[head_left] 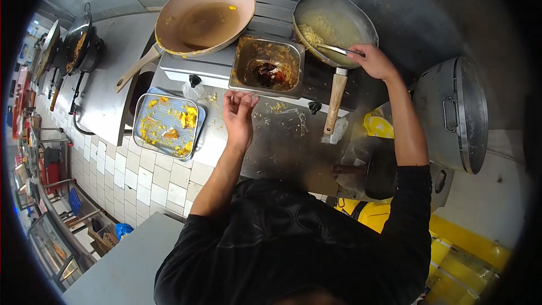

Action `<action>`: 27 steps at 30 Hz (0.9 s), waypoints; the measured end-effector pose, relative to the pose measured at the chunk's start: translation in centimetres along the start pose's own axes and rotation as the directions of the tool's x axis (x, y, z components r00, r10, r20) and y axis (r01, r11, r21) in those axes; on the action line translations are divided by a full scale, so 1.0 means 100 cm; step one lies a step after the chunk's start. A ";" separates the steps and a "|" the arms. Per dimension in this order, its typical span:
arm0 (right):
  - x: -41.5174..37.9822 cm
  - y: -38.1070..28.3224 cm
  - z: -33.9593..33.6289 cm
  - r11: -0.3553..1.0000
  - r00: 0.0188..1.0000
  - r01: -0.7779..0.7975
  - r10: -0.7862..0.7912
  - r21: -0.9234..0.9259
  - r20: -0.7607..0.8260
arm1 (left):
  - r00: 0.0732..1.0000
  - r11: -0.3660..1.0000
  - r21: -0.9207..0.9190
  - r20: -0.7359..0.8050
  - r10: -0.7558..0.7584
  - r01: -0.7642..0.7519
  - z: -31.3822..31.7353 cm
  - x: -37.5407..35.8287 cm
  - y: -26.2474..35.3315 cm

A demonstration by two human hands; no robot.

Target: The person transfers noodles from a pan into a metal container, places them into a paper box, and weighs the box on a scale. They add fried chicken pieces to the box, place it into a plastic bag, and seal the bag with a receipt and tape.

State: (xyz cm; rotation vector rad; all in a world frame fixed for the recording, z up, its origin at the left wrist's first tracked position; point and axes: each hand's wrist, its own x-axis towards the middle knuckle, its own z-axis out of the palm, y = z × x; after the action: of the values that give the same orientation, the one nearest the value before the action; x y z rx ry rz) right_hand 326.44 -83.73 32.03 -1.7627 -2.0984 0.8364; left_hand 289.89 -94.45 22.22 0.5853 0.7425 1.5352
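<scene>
My right hand is closed on metal tongs, which reach into a deep frying pan at the back right. Pale noodles lie in cloudy liquid on the pan's left side. The pan's wooden handle points toward me. My left hand hovers by the front edge of a metal food container, its fingers loosely bent and nothing visible in them. Dark sauce, a reddish patch and some white powder lie inside the container.
A beige frying pan with brownish liquid stands at the back left. In front is a tray with a rack, smeared with yellow bits. A large lidded pot stands at right. Noodle scraps litter the steel counter.
</scene>
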 end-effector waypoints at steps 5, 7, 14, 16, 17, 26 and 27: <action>-0.003 -0.008 0.001 0.999 1.000 0.028 -0.028 -0.035 -0.003 | 0.959 0.958 -0.106 -0.073 -0.273 0.265 0.017 -0.009 -0.005; -0.001 -0.014 0.001 0.998 1.000 0.012 -0.013 -0.055 -0.010 | 0.945 0.945 -0.034 -0.033 -0.326 0.325 0.042 -0.020 -0.017; -0.006 -0.006 0.003 0.998 0.998 0.002 -0.005 -0.058 -0.061 | 0.982 0.965 0.183 -0.016 -0.187 0.186 0.053 -0.019 -0.038; -0.007 -0.005 0.001 0.999 0.996 -0.005 0.001 -0.048 -0.087 | 0.993 0.963 0.243 0.000 -0.117 0.113 0.051 -0.023 -0.027; -0.006 -0.004 -0.002 0.995 0.995 0.002 -0.012 -0.096 -0.099 | 0.993 0.963 0.246 0.010 -0.117 0.111 0.048 -0.025 -0.021; 0.019 -0.012 -0.013 0.942 0.970 0.026 -0.106 -0.336 -0.221 | 0.984 0.958 0.284 0.152 -0.091 0.045 0.018 0.015 0.023; 0.026 -0.011 -0.013 0.949 0.970 0.028 -0.102 -0.314 -0.222 | 0.976 0.942 0.328 0.176 -0.131 0.068 0.020 0.019 0.024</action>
State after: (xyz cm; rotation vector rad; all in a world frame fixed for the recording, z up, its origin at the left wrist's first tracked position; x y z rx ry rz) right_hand 325.65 -80.97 33.31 -1.8217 -2.2013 0.2693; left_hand 289.57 -92.41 25.21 0.9139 0.8629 1.2488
